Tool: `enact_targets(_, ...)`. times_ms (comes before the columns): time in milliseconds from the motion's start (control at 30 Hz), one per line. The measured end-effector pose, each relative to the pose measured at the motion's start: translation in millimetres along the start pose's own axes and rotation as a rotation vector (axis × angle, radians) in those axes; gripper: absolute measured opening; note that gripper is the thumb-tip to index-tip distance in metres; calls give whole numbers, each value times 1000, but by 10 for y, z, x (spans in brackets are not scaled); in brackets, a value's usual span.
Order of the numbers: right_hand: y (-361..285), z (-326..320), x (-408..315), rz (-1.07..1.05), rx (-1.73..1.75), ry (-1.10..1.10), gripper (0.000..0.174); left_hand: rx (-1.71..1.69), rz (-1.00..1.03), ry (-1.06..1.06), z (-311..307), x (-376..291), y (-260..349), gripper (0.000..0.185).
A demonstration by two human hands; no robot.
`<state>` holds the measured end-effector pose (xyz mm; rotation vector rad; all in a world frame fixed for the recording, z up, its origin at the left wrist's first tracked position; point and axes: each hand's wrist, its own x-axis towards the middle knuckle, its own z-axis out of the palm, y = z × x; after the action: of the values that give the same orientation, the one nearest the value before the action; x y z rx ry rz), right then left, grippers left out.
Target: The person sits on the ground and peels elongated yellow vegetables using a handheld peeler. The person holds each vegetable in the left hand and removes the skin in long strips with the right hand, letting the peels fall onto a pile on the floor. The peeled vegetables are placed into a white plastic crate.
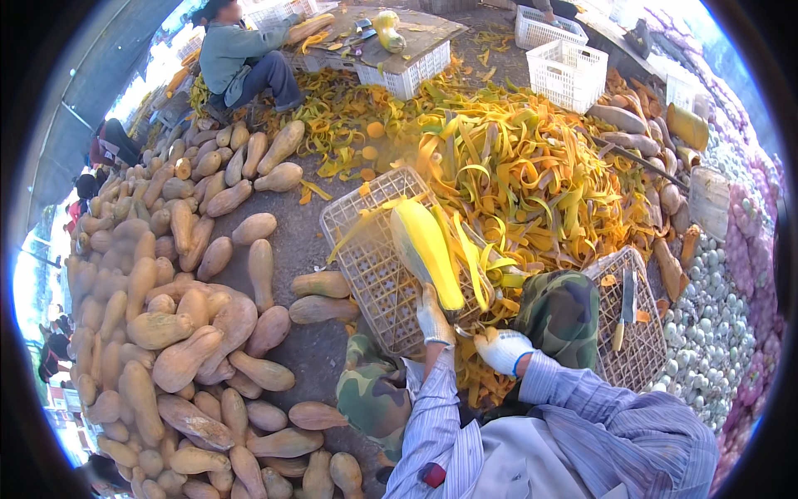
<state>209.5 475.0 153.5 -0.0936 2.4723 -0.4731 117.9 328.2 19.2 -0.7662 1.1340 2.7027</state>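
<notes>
My left hand (434, 317), in a white work glove with a blue cuff edge, holds the lower end of a long, partly peeled squash (429, 252). Bright yellow flesh shows along its right side, while greenish skin remains on the left. The squash rests tilted over an upturned plastic crate (356, 234). Just right of its lower end, my gloved right hand (502, 350) is closed on a small metal tool (463, 332), probably a peeler, mostly hidden by the fingers. Loose strips of peel (472, 259) lie beside the squash on the crate.
Unpeeled squashes (181, 324) cover the ground at left. A large heap of peel (530, 168) lies ahead. At right, a knife (625, 309) rests on another crate (608, 349), beside many small pale round items (707, 337). A person (240, 59) sits by a low table (430, 31) at upper left.
</notes>
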Motion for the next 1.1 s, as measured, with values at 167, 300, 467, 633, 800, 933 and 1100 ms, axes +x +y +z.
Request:
enact_targets(167,-223,-1219,1072,148,300,196,66,-325,-274,-184,-353,-212,65,60)
enact_targets(300,-195,-1915,2221,175,368,1,66,-245,-203,-59,5,-503,143,59)
enact_targets(467,-302,-1948,2812,0,-36,81,50,-7,-80,-9,-64,-522,152,67)
enact_targets(633,-495,-1434,2353,-1,-47,105,41,-89,-6,67,-286,-440,208,70)
enact_targets(800,-224,-221,1165,-93,-112,142,31,-29,41,-20,-415,-283,44,43)
enact_targets(933,149,430,170,-227,-138,73,28,16,37,52,-152,-367,90,45)
enact_targets(1100,-105,-500,589,-257,-255,90,42,-179,-95,91,-241,-358,232,47)
